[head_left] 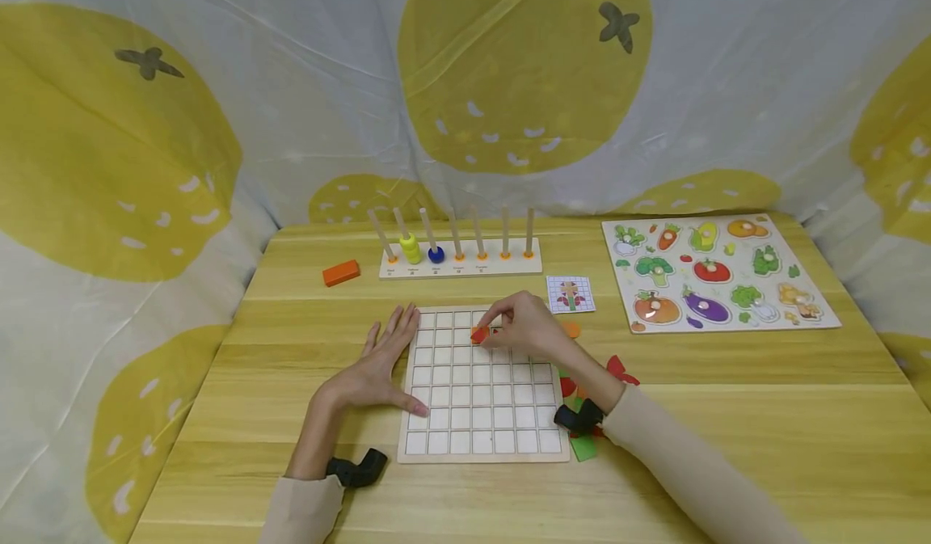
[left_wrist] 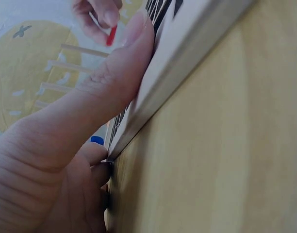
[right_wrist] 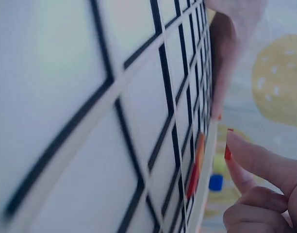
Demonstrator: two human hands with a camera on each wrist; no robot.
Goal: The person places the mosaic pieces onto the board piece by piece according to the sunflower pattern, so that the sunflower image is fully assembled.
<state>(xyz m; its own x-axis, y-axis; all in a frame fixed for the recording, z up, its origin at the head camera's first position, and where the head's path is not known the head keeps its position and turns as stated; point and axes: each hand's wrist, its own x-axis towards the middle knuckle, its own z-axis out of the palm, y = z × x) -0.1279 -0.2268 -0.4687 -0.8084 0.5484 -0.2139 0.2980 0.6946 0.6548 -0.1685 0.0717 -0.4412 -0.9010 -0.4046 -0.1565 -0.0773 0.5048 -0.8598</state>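
Note:
A white grid board (head_left: 482, 398) with a wooden frame lies flat before me. My left hand (head_left: 374, 366) spreads along its left side, thumb on the lower left squares and fingertips at the upper left edge. Over the top rows, my right hand (head_left: 527, 326) pinches a small flat red piece (right_wrist: 228, 145) between thumb and forefinger. The right wrist view shows this piece raised off the board. An orange piece (right_wrist: 201, 151) and another red piece (right_wrist: 192, 180) sit in grid squares near the board's far edge, partly hidden by my hand in the head view.
Loose green pieces (head_left: 584, 448) and red pieces (head_left: 618, 366) lie right of the board, partly under my forearm. Behind are a pattern card (head_left: 570, 294), a peg stand (head_left: 465, 266) with yellow and blue rings, an orange block (head_left: 341, 273) and a vegetable puzzle (head_left: 716, 273).

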